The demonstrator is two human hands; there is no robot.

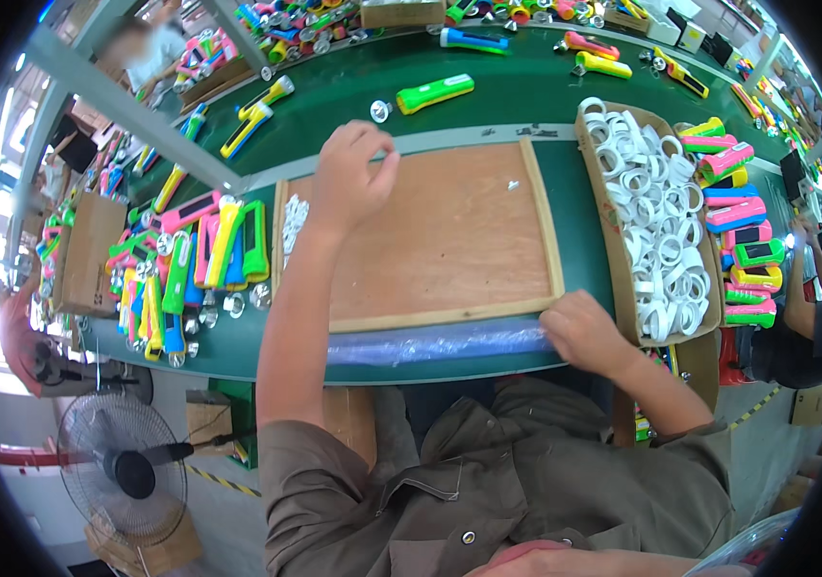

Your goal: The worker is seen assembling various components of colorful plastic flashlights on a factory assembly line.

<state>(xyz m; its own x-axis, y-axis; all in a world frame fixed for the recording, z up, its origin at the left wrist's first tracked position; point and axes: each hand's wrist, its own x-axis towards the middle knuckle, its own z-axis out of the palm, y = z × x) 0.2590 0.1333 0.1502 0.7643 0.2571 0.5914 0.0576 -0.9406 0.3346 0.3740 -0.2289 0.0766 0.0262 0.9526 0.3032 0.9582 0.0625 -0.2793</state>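
Note:
My left hand [358, 175] is stretched over the far left part of a wood-framed tray [440, 240], its fingers bent and a gap showing beside the thumb. Nothing is visible in it. Just beyond, on the green belt, are a small silver reflector with a white base [380, 112] and a green-and-yellow flashlight [435, 94]. My right hand [580, 332] is closed at the tray's near right corner, beside a rolled clear plastic bag [440, 343]; whatever its fingers hold is hidden. Small white parts [294, 223] lie in a pile along the tray's left side.
A cardboard box of white rings [656, 231] stands right of the tray, with colourful flashlight bodies [743, 216] beyond it. More flashlights [190, 255] are heaped at left, below a grey metal post [156, 111]. A fan [132, 471] stands at lower left.

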